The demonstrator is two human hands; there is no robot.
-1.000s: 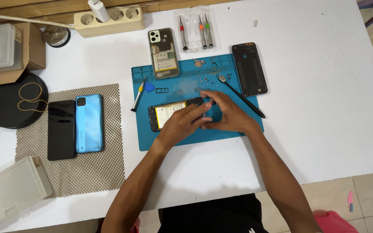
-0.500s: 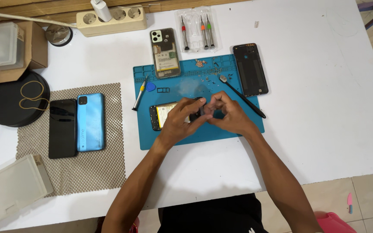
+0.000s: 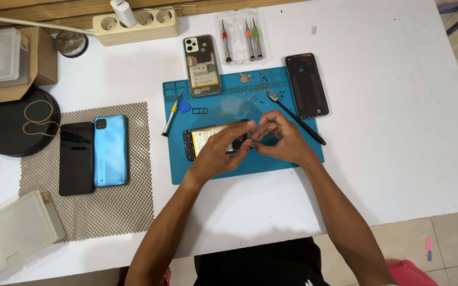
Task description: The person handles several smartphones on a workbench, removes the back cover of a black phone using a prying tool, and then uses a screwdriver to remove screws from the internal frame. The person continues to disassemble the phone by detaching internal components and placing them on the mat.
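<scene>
Right now my left hand [image 3: 219,152] lies curled over the opened black phone with its yellowish battery showing [image 3: 208,142], fingers pinched toward my right hand [image 3: 281,139], which meets it fingertip to fingertip; whether something tiny sits between them I cannot tell. That phone rests on the blue rubber repair mat [image 3: 208,175] on the white counter [image 3: 388,132]. Just beside my right hand lies a long black stylus-like tool [image 3: 306,127]. Left of the phone are a yellow-handled screwdriver [image 3: 170,115] and a blue triangular pick [image 3: 185,107]. Farther left, a light-blue phone [image 3: 110,151] lies on a beige mesh pad [image 3: 96,212].
</scene>
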